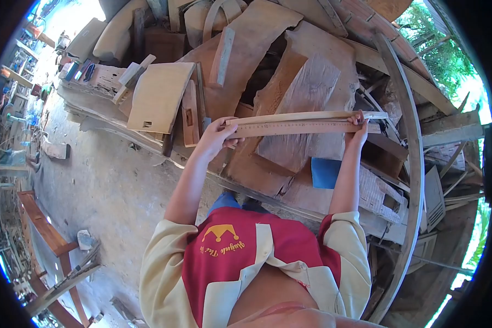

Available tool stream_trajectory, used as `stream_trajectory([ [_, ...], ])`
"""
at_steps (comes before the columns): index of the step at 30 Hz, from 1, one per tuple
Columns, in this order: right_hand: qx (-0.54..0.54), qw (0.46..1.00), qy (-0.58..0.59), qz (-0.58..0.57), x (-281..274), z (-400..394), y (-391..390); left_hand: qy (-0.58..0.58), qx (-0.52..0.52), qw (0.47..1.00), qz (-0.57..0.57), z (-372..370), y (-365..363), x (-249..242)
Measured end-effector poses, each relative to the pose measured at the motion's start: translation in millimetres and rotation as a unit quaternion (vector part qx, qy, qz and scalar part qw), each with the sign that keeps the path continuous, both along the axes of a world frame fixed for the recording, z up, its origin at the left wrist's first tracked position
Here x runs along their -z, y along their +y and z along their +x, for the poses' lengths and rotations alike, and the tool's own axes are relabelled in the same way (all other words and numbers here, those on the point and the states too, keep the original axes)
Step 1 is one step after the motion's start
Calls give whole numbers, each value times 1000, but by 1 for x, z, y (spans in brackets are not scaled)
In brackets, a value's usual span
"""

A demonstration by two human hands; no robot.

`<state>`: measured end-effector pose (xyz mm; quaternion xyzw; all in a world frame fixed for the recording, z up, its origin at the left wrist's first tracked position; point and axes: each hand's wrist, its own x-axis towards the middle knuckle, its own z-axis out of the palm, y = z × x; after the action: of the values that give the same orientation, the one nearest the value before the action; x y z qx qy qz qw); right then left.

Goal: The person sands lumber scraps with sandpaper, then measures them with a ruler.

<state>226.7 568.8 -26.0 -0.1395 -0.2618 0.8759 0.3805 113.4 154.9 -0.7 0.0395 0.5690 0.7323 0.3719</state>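
My left hand (222,135) is closed around the left end of a long wooden ruler (295,128) with printed marks along its face. At the other end my right hand (357,130) grips the ruler with bent fingers. A thin, pale wooden strip (290,117) runs along the ruler's far edge, and both hands reach it too. Ruler and strip are held nearly level above large brown boards (311,82). Below my right forearm lies a blue sheet (326,173). Beside my left hand rests a wooden piece with a slot (190,117).
A light wooden panel (161,95) with a small cutout leans on the bench at left. A long curved beam (413,136) rises at right. On the floor at left stands a brown wooden frame (46,224). Scrap timber piles up at the back.
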Motion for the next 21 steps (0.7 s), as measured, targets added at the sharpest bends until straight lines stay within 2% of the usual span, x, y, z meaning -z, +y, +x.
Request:
stream_trajectory([
  [2,14,994,-101,34,-9,-3,-3,-19,-23,1000,3,2,1,2],
  [3,12,994,-101,35,-14,-6,0,-40,-43,998,7,3,2,2],
  [6,99,941,-321,40,-22,-13,23,-1,-59,998,-8,7,4,5],
  [7,97,941,-322,39,-21,-11,29,-2,-61,998,-10,8,4,6],
  [9,96,853,-496,132,-23,-7,34,-18,-71,997,2,10,4,9],
  [11,87,846,-505,146,-14,-8,27,-11,-74,997,8,11,4,17],
  [14,40,799,-560,217,-16,-16,1,5,-77,997,11,13,5,11],
  [15,37,797,-562,218,-23,-20,-11,16,-75,997,5,15,5,9],
  [17,50,827,-523,203,-30,-29,-24,11,-84,996,-2,15,6,12],
  [19,50,821,-530,207,-21,-39,-21,10,-93,996,-10,17,7,11],
  [21,170,819,-474,274,6,-51,-12,-18,-114,993,3,21,9,8],
])
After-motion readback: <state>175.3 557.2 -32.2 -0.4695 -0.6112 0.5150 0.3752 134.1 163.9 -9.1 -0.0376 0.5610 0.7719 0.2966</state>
